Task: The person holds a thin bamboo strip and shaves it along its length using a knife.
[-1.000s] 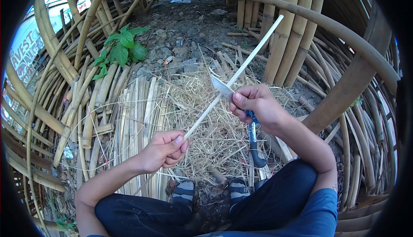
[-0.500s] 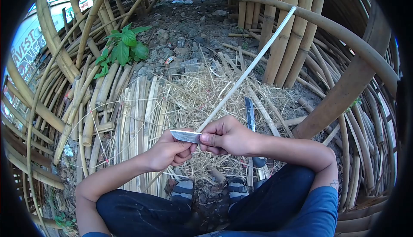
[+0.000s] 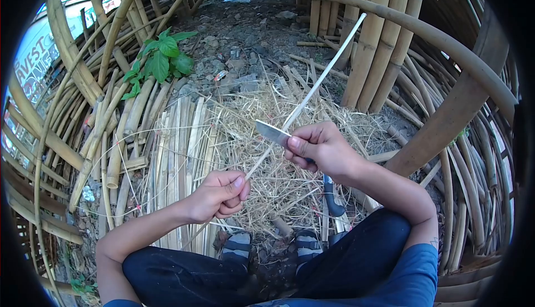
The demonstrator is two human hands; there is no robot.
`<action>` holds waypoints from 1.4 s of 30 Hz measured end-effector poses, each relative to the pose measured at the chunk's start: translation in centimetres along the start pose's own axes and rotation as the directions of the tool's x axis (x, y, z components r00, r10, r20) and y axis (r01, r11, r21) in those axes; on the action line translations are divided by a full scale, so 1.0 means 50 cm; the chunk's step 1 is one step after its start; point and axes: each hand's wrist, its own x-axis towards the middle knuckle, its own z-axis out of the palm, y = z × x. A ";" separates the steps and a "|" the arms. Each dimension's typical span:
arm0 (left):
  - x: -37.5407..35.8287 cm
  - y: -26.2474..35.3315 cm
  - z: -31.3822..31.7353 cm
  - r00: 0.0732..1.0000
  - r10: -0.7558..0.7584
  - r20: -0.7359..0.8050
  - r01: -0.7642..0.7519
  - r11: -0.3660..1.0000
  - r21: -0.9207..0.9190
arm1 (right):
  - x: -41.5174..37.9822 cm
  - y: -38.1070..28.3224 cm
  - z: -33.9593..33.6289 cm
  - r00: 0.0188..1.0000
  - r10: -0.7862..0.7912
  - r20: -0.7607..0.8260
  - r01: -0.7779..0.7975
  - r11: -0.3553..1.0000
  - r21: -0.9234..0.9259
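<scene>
A long, thin bamboo strip [image 3: 323, 77] slants from low left to upper right in front of me. My left hand [image 3: 220, 196] is closed around it near its lower part, thumb on top. Farther up the strip, my right hand [image 3: 319, 147] grips a short knife [image 3: 272, 133], whose blade points left and lies across the strip. The knife's handle is mostly hidden in my fingers. Below my right hand, a larger knife with a dark handle [image 3: 332, 200] lies on the ground, its blade mostly covered by my hand and forearm.
Pale shavings [image 3: 251, 112] cover the ground ahead. Split bamboo slats [image 3: 181, 134] lie at the left, near a green plant [image 3: 161, 61]. Upright bamboo poles [image 3: 370, 45] and a curved pole [image 3: 446, 42] stand on the right. My sandalled feet [image 3: 237, 247] are below.
My right hand has moved up and to the right along the strip with the knife, away from my left hand. The strip's upper end has shifted slightly left and down.
</scene>
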 end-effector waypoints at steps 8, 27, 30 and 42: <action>0.016 0.001 0.013 0.999 -0.036 -0.014 0.037 0.999 0.018 | -0.010 0.014 0.023 0.995 0.062 0.073 -0.061 0.998 -0.024; 0.012 0.006 0.013 1.000 -0.022 0.015 0.021 0.999 0.031 | -0.004 0.024 0.032 0.989 -0.020 0.143 0.047 0.981 -0.190; 0.006 0.007 0.007 1.000 -0.007 0.007 0.007 1.000 0.014 | -0.003 0.020 0.014 0.994 -0.042 0.104 0.059 0.984 -0.167; -0.002 -0.001 0.001 1.000 -0.030 -0.001 0.030 0.999 0.018 | -0.012 -0.011 -0.041 0.990 0.004 -0.138 -0.001 1.000 0.021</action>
